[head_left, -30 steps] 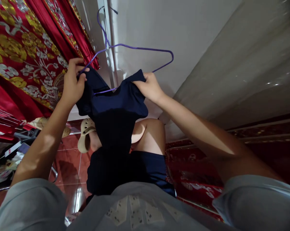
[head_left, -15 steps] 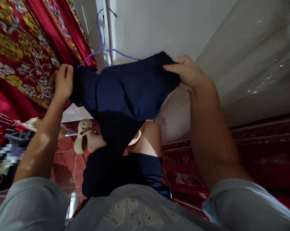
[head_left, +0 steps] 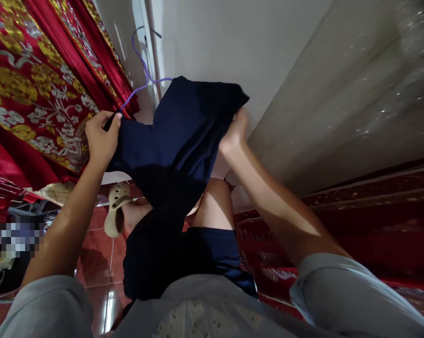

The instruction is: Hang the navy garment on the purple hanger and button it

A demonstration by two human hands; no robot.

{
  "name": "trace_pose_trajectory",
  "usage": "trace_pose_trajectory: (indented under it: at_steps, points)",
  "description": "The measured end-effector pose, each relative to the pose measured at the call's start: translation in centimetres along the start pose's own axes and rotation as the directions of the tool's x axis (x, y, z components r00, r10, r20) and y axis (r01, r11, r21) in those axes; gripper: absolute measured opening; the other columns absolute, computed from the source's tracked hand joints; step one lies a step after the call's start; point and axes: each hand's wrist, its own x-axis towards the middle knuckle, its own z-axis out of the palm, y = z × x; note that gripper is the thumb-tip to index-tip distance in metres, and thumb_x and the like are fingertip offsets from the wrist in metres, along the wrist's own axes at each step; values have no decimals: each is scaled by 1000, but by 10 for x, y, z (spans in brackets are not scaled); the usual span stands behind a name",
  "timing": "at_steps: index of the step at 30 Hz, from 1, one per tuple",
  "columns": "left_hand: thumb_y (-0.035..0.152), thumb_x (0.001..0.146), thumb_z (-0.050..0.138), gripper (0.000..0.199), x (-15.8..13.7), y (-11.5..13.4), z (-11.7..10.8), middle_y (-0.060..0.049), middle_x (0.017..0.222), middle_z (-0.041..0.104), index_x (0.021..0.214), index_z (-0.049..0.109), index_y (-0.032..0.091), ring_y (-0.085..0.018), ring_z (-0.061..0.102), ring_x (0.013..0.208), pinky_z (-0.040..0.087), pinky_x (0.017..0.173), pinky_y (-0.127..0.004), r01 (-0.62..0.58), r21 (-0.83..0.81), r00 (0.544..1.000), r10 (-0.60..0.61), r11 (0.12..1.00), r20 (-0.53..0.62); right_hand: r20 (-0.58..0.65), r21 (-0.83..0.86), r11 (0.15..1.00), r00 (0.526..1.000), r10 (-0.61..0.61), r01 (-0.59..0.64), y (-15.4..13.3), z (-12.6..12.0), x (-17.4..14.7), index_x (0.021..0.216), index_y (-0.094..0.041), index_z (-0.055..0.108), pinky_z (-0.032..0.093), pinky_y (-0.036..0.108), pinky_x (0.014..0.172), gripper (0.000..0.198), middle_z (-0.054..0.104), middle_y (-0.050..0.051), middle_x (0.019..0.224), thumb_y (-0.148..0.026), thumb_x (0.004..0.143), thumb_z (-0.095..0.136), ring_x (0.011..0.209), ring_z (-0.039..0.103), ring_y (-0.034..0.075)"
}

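Note:
A dark navy shirt (head_left: 183, 126) is stretched out in front of me, over my lap. Out of its top edge rises a purple hanger (head_left: 146, 77), whose hook points up and whose right arm runs under the cloth. My left hand (head_left: 104, 136) pinches the shirt's left end, right where the hanger's arm meets it, thumb on top. At the right edge of the shirt, my right hand (head_left: 235, 131) is closed on the fabric, its fingers partly hidden by the cloth. The shirt's upper right corner sticks out above that hand.
Red cloth with gold and silver flowers (head_left: 32, 75) hangs at the left. A pale wall (head_left: 233, 42) stands ahead, with translucent plastic sheeting (head_left: 338, 108) at the right. Below are a beige clog (head_left: 115, 211) on my foot, red floor tiles (head_left: 95, 258) and dark red patterned fabric (head_left: 356, 234).
My right hand has moved left and slightly down, bringing the shirt's right side inward. My left hand has shifted slightly right and down. More of the cloth now covers the hanger's right arm.

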Motion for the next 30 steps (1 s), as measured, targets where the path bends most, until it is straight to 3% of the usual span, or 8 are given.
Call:
trace_pose_trajectory:
  at_steps: [4, 10, 13, 15, 18, 22, 25, 30]
  points:
    - [21, 98, 68, 23, 12, -2, -5, 3, 71, 58, 84, 69, 3, -6, 49, 67, 38, 69, -19, 25, 63, 1000, -24, 998, -16, -55, 67, 993, 994, -92, 96, -40, 2, 19, 106, -13, 75, 49, 39, 89, 103, 63, 4, 141, -85, 86, 4, 126, 62, 21]
    - [3, 89, 69, 3, 4, -24, -11, 2, 74, 63, 89, 71, 5, -8, 55, 68, 47, 75, -20, 44, 0, 999, -44, 999, 6, 340, 127, 988, 932, -125, 86, -101, 31, -6, 112, -25, 74, 54, 37, 84, 65, 74, -1, 104, -77, 82, 50, 115, 67, 21]
    - [3, 86, 66, 10, -16, -26, -7, 2, 76, 66, 85, 71, 12, -11, 61, 70, 50, 75, -22, 17, -155, 998, -7, 988, 65, 705, 96, 987, 708, 26, -132, -92, 30, -31, 94, -17, 76, 59, 40, 77, 66, 73, 7, 85, -71, 56, 81, 88, 72, 25]
    - [8, 84, 68, 7, -27, -16, 0, 0, 78, 70, 81, 71, 14, -14, 66, 75, 52, 77, -24, -24, -224, 988, 57, 974, 141, 767, -88, 994, 634, 104, -57, -70, 31, -40, 100, -13, 76, 60, 45, 79, 63, 73, 11, 83, -64, 64, 82, 83, 72, 27]
    - [20, 84, 72, 9, -42, 16, 17, -5, 85, 74, 76, 71, 15, -21, 72, 92, 55, 90, -32, -82, -374, 926, 210, 924, 315, 638, -324, 890, 768, -45, 322, -25, 42, -47, 136, -14, 63, 51, 56, 106, 70, 69, 18, 126, -43, 75, 80, 121, 65, 34]
    - [30, 86, 76, 19, -65, 63, 44, -7, 89, 75, 74, 67, 17, -25, 72, 107, 49, 110, -42, 43, -602, 901, 229, 797, 368, 671, -468, 650, 719, -180, 599, 27, 63, -60, 160, -12, 29, 21, 63, 128, 107, 25, 21, 168, -33, 69, 83, 157, 20, 40]
    - [30, 86, 76, 19, -83, 76, 60, -8, 98, 76, 77, 64, 17, -25, 70, 113, 46, 116, -45, 274, -709, 907, 69, 650, 415, 626, -501, 576, 730, -273, 646, 44, 66, -72, 151, -7, 38, 27, 58, 127, 86, 44, 25, 155, -36, 77, 74, 150, 36, 39]
    - [37, 84, 79, 25, -106, 54, 63, -9, 131, 69, 100, 70, 21, -29, 61, 133, 43, 120, -48, 416, -706, 874, -37, 573, 484, 479, -609, 563, 825, -300, 558, 41, 43, -72, 113, -16, 57, 56, 47, 84, 52, 68, 15, 105, -49, 75, 67, 99, 67, 32]
